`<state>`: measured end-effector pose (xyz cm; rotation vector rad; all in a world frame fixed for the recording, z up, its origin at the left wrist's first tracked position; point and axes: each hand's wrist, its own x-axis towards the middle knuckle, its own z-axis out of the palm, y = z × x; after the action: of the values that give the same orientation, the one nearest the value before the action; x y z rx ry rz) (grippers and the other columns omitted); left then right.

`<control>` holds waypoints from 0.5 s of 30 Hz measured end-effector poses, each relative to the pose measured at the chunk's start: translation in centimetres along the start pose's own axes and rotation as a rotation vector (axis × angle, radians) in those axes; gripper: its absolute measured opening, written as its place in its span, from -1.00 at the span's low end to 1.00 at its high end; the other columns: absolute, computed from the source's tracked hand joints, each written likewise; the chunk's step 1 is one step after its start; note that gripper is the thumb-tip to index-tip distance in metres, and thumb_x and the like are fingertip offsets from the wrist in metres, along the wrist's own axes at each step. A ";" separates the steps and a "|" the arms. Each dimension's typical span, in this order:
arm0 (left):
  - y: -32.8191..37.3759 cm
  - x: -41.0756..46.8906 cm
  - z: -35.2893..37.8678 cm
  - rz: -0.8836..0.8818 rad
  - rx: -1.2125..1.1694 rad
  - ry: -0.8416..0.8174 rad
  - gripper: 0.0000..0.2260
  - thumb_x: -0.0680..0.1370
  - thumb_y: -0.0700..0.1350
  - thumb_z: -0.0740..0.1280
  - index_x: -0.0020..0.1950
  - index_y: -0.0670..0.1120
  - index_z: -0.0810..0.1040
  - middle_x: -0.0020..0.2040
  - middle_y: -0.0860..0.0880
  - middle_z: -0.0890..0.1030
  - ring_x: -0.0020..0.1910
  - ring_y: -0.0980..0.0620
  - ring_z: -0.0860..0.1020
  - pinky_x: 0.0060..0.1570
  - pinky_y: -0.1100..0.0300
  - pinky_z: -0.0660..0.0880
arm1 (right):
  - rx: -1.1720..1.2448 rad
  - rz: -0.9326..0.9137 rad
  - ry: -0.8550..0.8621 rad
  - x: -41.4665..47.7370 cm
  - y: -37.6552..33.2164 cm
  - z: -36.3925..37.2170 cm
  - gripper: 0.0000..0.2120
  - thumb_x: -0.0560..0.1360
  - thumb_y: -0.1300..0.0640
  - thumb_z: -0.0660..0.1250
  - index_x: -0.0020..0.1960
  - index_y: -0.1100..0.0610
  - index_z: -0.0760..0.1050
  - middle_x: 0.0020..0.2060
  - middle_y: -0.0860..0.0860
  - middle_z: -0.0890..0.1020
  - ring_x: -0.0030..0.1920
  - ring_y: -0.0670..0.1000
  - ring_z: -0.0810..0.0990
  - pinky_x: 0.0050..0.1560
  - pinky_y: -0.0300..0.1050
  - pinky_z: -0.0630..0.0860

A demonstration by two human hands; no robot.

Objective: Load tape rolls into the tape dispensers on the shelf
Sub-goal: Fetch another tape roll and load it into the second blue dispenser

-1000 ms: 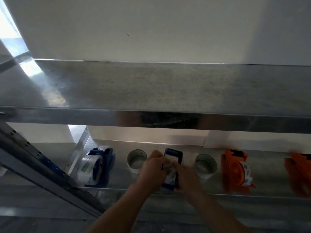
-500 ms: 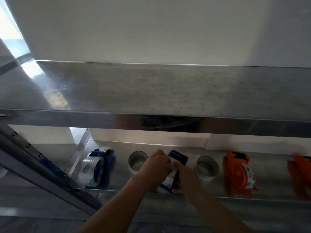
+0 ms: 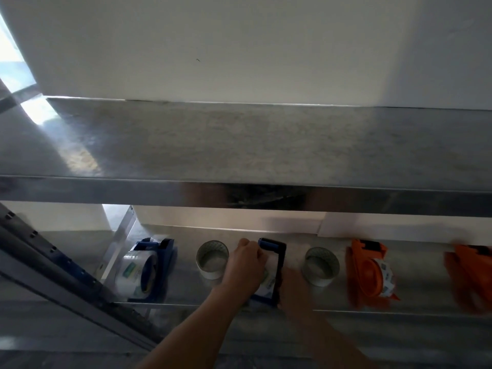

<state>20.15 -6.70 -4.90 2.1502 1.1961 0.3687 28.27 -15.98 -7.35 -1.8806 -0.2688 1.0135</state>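
On the lower metal shelf (image 3: 186, 296) a blue tape dispenser (image 3: 277, 265) stands between my two hands. My left hand (image 3: 245, 270) is closed around its left side, over a clear tape roll (image 3: 267, 278) inside it. My right hand (image 3: 295, 288) grips the dispenser's right near edge. To the left another blue dispenser (image 3: 149, 267) holds a clear roll. Two loose tape rolls stand upright, one (image 3: 212, 259) left of my hands and one (image 3: 320, 266) right. An orange dispenser (image 3: 368, 272) with a roll stands further right, and a second orange one (image 3: 471, 275) is blurred at the edge.
The upper steel shelf (image 3: 239, 145) overhangs the lower one, with a white wall behind it. A perforated metal upright (image 3: 53, 275) slants across the lower left. A shelf post (image 3: 119, 243) stands behind the left blue dispenser.
My left hand has slid up along the blue dispenser's left side toward its roller end. My right hand has dropped to its near right edge. The view shifted slightly down.
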 end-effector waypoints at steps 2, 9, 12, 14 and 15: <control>-0.1 0.0 0.3 -0.066 -0.074 -0.032 -0.87 0.60 -0.07 0.22 -0.15 -0.02 0.42 -0.13 -0.01 0.49 -0.19 0.04 0.49 -0.17 0.14 0.49 | -0.116 -0.006 0.052 0.6 0.9 -0.1 -0.93 0.58 0.18 0.21 -0.04 0.13 0.46 -0.10 0.11 0.59 -0.19 0.02 0.53 -0.27 -0.28 0.45; 0.0 -0.6 1.4 -0.263 -0.379 -0.035 -0.86 0.62 -0.07 0.19 -0.14 0.01 0.38 -0.15 -0.07 0.52 -0.25 0.07 0.46 -0.30 0.21 0.40 | 0.205 0.237 -0.012 0.8 -0.2 0.0 -0.80 0.48 0.33 0.28 0.10 0.29 0.43 -0.11 0.21 0.55 -0.22 0.15 0.55 -0.35 -0.07 0.50; 0.1 -1.0 1.3 -0.302 -0.468 -0.020 -0.87 0.62 -0.10 0.21 -0.13 -0.03 0.40 -0.17 -0.08 0.51 -0.24 0.05 0.46 -0.26 0.16 0.43 | 0.277 0.325 -0.031 1.1 -0.6 0.5 -0.72 0.46 0.40 0.24 0.17 0.38 0.46 -0.12 0.25 0.53 -0.24 0.15 0.50 -0.38 -0.13 0.45; -0.1 -1.3 0.9 -0.314 -0.518 -0.002 -0.88 0.62 -0.11 0.22 -0.12 -0.07 0.40 -0.20 -0.08 0.49 -0.24 0.03 0.45 -0.24 0.12 0.44 | 0.223 0.321 -0.044 1.2 -0.5 0.5 -0.65 0.42 0.36 0.31 0.20 0.37 0.46 -0.17 0.22 0.52 -0.27 0.12 0.49 -0.43 -0.18 0.43; -0.2 -1.3 0.7 -0.322 -0.545 0.008 -0.88 0.62 -0.12 0.22 -0.11 -0.09 0.41 -0.20 -0.08 0.49 -0.24 0.02 0.45 -0.23 0.11 0.45 | 0.202 0.323 -0.053 1.0 -0.5 0.4 -0.63 0.41 0.35 0.35 0.20 0.36 0.46 -0.18 0.20 0.51 -0.29 0.11 0.47 -0.45 -0.19 0.42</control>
<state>19.65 -8.01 -5.42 1.4693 1.2479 0.4933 28.74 -14.87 -7.57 -1.7467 0.1094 1.2585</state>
